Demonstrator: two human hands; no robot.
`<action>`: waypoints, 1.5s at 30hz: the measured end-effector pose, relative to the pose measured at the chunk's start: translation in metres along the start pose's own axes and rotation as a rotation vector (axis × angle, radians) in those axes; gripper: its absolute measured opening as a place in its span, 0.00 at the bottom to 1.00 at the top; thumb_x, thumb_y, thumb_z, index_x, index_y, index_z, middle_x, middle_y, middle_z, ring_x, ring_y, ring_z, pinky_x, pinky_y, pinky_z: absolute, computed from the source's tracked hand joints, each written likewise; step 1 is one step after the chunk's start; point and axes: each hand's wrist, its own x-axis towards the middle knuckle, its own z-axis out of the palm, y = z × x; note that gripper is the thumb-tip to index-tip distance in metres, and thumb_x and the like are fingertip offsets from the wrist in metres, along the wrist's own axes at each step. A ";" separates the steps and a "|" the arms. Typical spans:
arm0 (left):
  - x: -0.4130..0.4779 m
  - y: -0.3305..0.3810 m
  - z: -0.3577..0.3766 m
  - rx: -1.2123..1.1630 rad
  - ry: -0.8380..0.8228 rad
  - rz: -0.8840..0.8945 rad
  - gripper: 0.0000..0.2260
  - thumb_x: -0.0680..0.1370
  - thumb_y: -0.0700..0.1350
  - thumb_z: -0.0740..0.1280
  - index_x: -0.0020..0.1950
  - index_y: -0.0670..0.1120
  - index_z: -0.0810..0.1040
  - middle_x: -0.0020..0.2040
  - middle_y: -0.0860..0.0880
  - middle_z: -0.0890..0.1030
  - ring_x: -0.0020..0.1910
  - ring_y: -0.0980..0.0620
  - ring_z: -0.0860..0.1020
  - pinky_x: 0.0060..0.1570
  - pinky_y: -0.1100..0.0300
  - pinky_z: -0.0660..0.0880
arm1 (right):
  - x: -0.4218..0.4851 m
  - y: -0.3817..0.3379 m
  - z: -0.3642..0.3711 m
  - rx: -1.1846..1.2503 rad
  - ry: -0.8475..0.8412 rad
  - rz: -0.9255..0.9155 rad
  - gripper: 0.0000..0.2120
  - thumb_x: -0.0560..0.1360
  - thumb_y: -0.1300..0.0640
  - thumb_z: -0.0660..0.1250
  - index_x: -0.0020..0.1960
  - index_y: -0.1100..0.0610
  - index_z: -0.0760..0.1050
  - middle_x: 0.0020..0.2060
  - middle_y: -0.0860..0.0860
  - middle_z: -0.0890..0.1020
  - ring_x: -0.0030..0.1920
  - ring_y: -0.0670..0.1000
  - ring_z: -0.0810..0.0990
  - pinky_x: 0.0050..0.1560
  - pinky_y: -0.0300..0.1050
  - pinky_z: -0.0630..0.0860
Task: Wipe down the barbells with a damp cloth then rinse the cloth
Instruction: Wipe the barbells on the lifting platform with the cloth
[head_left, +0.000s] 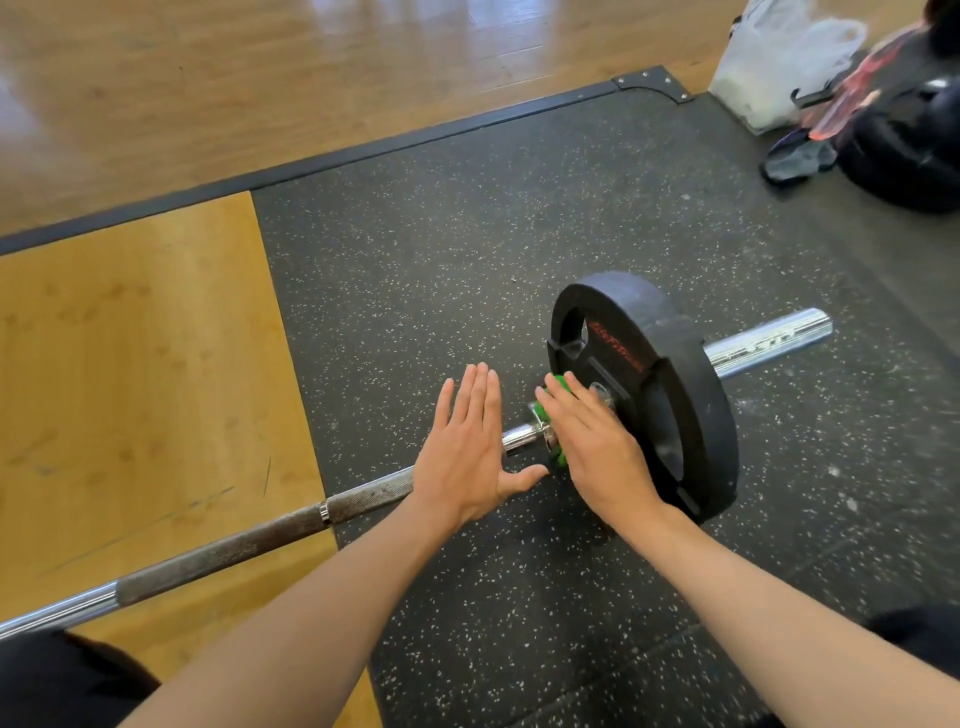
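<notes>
Two hands, both flat with fingers straight and gripping nothing: right hand (597, 447) laid on a green piece (559, 386) (cloth or collar, unclear) against the plate (675, 395), left hand (467, 441) just beside it over the bar (260, 535), which lies on the mat (415, 260) running from the person's near left to far right.

Black plate (670, 395), green collar (558, 387) (white-speckled black mat (441, 260)).

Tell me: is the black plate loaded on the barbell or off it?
On. The black plate stands upright with the barbell through its centre; the chrome sleeve end sticks out beyond it.
</notes>
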 end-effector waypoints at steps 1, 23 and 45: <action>0.000 0.000 0.000 0.001 0.001 0.003 0.54 0.73 0.79 0.38 0.80 0.34 0.43 0.81 0.36 0.46 0.81 0.41 0.42 0.78 0.41 0.46 | 0.013 0.000 0.002 0.000 -0.029 0.031 0.22 0.81 0.63 0.61 0.74 0.57 0.72 0.73 0.52 0.73 0.77 0.54 0.66 0.79 0.51 0.59; 0.003 0.000 -0.003 -0.004 -0.005 -0.028 0.54 0.72 0.78 0.33 0.81 0.36 0.51 0.81 0.39 0.56 0.81 0.42 0.51 0.78 0.41 0.46 | 0.074 -0.032 0.001 -0.090 -0.233 0.297 0.22 0.85 0.47 0.54 0.42 0.55 0.80 0.43 0.53 0.83 0.46 0.56 0.83 0.53 0.54 0.78; 0.000 0.002 -0.005 -0.001 -0.010 -0.049 0.56 0.70 0.79 0.34 0.80 0.38 0.58 0.69 0.42 0.75 0.74 0.40 0.67 0.76 0.38 0.52 | 0.033 -0.036 0.011 -0.204 -0.049 0.182 0.15 0.78 0.58 0.64 0.63 0.61 0.79 0.59 0.56 0.82 0.61 0.59 0.80 0.63 0.55 0.77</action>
